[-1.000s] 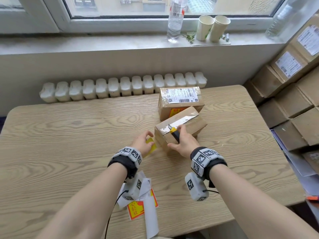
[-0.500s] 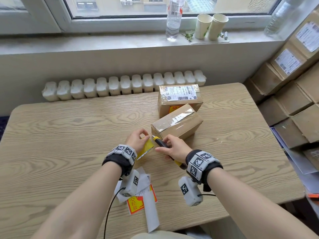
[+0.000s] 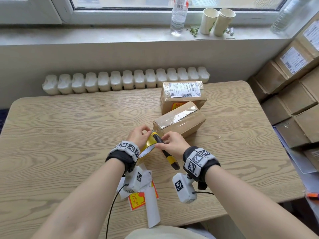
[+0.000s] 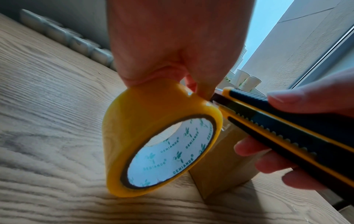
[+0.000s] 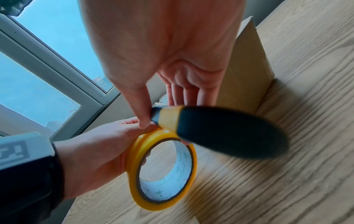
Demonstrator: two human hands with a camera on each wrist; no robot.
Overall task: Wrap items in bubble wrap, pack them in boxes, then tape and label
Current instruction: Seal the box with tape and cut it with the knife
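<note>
My left hand (image 3: 138,136) grips a yellow roll of packing tape (image 3: 148,145) (image 4: 153,144) (image 5: 162,169), held upright just above the table. My right hand (image 3: 172,144) holds a yellow and black utility knife (image 3: 165,150) (image 4: 287,128) (image 5: 220,130), its tip touching the top of the roll by my left fingers. Just beyond both hands lies a taped cardboard box (image 3: 181,121) with a strip of clear tape along its top. Behind it stands a second box (image 3: 183,94) bearing a white shipping label.
Label backing papers and a red-and-yellow sticker (image 3: 138,199) lie at the table's near edge under my wrists. Stacked cardboard boxes (image 3: 296,94) fill the right side. A water bottle (image 3: 178,14) and two paper cups (image 3: 217,21) stand on the windowsill. A white radiator (image 3: 124,80) runs behind the table.
My right hand drew the knife back from the taped box's top to the tape roll. My left hand raised the roll to meet it.
</note>
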